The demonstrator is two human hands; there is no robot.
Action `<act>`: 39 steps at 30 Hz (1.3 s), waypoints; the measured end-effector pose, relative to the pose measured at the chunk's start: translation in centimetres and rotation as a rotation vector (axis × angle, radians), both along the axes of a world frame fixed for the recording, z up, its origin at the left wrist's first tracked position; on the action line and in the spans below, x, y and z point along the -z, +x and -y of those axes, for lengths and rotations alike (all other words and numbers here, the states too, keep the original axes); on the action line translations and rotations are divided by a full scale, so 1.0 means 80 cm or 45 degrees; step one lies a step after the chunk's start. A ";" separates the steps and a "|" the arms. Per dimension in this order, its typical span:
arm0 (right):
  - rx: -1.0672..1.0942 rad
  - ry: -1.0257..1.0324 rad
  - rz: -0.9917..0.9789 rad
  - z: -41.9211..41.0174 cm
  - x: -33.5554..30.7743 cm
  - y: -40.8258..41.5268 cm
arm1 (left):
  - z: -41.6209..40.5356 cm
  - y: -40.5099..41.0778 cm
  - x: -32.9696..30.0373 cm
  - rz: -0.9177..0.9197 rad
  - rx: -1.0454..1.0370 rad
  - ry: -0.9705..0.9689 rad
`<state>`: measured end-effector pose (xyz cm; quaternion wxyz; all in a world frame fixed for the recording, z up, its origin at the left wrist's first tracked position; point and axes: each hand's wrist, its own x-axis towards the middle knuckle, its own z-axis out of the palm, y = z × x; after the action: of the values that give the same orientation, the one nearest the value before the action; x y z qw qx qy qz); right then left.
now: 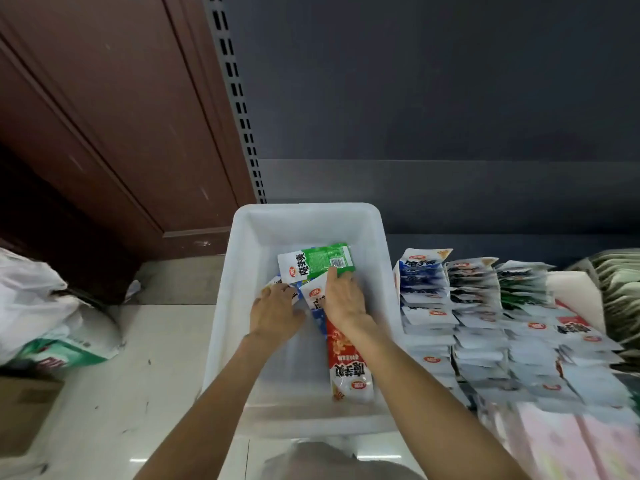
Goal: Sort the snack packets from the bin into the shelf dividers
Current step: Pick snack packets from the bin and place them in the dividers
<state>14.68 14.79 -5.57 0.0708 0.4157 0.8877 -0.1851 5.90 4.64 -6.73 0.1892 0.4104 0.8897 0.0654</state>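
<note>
A white plastic bin (242, 237) stands in front of me with a few snack packets in it. A green packet (317, 261) lies at the far side, a blue-and-white packet (315, 299) under my hands, and a red packet (349, 368) along the bin's right side. My left hand (275, 311) rests fingers-down on a packet at the left; its grip is hidden. My right hand (343, 297) lies over the blue-and-white packet, with a fingertip on the green packet's edge. Rows of sorted packets (481, 306) stand in the shelf to the right.
A slotted grey shelf upright (239, 105) and dark back panel rise behind the bin. A brown wooden door (104, 116) is at the left. White plastic bags (41, 306) and a cardboard box (24, 410) lie on the tiled floor at the left.
</note>
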 end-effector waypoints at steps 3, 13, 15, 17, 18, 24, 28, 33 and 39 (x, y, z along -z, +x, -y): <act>0.177 -0.204 -0.478 -0.006 -0.021 0.007 | 0.007 0.005 -0.017 0.527 -0.313 0.394; 0.701 -0.871 -1.592 -0.001 -0.124 0.051 | 0.027 0.011 -0.094 1.010 -0.463 1.197; 0.787 -0.936 -1.642 0.003 -0.134 0.058 | 0.029 0.014 -0.105 0.748 -0.267 1.209; 0.835 -1.001 -1.636 0.009 -0.144 0.063 | 0.030 0.022 -0.113 0.409 0.028 1.113; 0.832 -1.058 -1.644 0.011 -0.149 0.066 | 0.027 0.026 -0.113 0.224 0.158 1.047; 0.729 -0.847 -1.381 0.006 -0.172 0.099 | 0.008 0.048 -0.137 0.692 -0.152 1.118; 0.703 -0.710 -1.310 -0.010 -0.170 0.134 | 0.002 0.059 -0.152 1.127 -0.163 1.114; 0.431 -0.758 -1.333 -0.019 -0.180 0.186 | -0.017 0.077 -0.156 1.150 0.187 0.854; 0.637 -0.202 -1.631 -0.043 -0.198 0.270 | -0.084 0.099 -0.146 0.493 0.266 1.033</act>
<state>36.24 18.19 10.29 -0.4821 0.4101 0.6157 -0.4694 13.84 11.34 4.94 0.1817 0.5189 0.6943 0.4644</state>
